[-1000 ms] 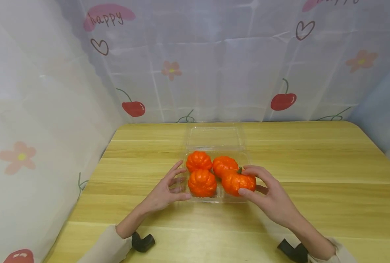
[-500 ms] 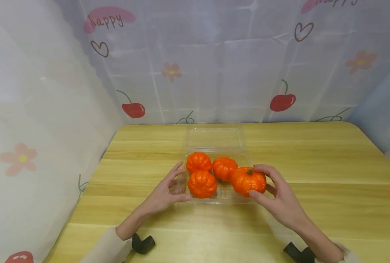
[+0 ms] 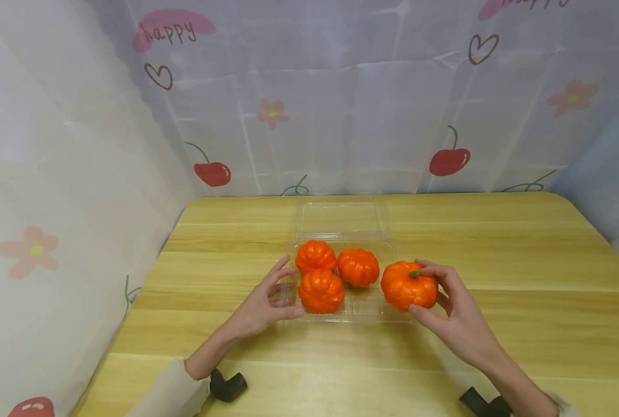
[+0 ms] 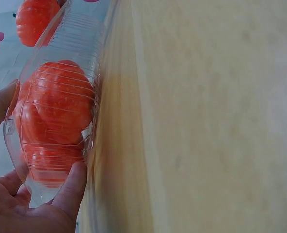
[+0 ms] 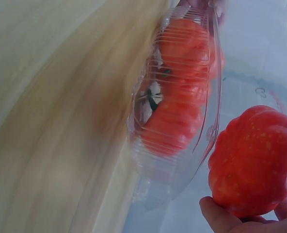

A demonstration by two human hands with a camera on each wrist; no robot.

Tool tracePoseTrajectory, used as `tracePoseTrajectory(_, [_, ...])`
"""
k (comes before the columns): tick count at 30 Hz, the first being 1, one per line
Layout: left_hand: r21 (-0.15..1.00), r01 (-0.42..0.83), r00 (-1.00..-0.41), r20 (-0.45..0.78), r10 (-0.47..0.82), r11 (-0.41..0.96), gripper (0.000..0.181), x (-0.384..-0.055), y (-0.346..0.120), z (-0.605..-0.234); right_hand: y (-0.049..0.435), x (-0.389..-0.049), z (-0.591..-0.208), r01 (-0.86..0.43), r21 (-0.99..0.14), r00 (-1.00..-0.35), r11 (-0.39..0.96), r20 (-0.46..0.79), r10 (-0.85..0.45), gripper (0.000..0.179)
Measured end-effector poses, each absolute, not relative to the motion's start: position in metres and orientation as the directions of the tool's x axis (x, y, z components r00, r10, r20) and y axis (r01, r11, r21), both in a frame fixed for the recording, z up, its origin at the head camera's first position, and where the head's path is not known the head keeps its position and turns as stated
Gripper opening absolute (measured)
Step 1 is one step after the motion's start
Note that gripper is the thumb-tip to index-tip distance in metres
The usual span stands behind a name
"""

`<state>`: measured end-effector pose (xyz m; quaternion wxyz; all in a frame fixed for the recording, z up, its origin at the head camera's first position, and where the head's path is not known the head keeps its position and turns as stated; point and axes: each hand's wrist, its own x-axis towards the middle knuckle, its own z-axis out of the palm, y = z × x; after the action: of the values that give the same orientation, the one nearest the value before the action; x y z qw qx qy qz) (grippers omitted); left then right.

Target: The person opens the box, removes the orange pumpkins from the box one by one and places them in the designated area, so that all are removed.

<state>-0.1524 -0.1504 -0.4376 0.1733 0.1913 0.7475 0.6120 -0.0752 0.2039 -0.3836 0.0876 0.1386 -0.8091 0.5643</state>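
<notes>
A clear plastic clamshell box (image 3: 367, 307) stands on the table with its lid folded back. Three orange toy pumpkins sit in it: one at the back left (image 3: 316, 256), one at the front left (image 3: 321, 291) and one at the back right (image 3: 359, 267). My left hand (image 3: 257, 307) holds the box's left end, the thumb on its front wall and the other fingers along the side. With my right hand (image 3: 461, 318) I grip a fourth orange pumpkin (image 3: 407, 286), green stem showing, raised over the box's right edge. In the right wrist view this pumpkin (image 5: 252, 160) hangs apart from the box.
The lid (image 3: 341, 218) lies toward the back of the wooden table (image 3: 513, 249). A printed curtain (image 3: 341, 127) rises behind the table and along its left side. A black strap piece (image 3: 228, 386) sits at the left wrist, another (image 3: 484, 403) at the right.
My right hand has carried its pumpkin rightward, away from the other pumpkins, from over the box's front right to its right edge. The left hand has stayed in place.
</notes>
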Motion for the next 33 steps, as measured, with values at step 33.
tracePoseTrajectory(33, [0.984, 0.067, -0.862, -0.027, 0.506, 0.167, 0.090, -0.153, -0.151, -0.438, 0.267, -0.150, -0.418, -0.068, -0.847, -0.992, 0.527, 0.114, 0.054, 0.081])
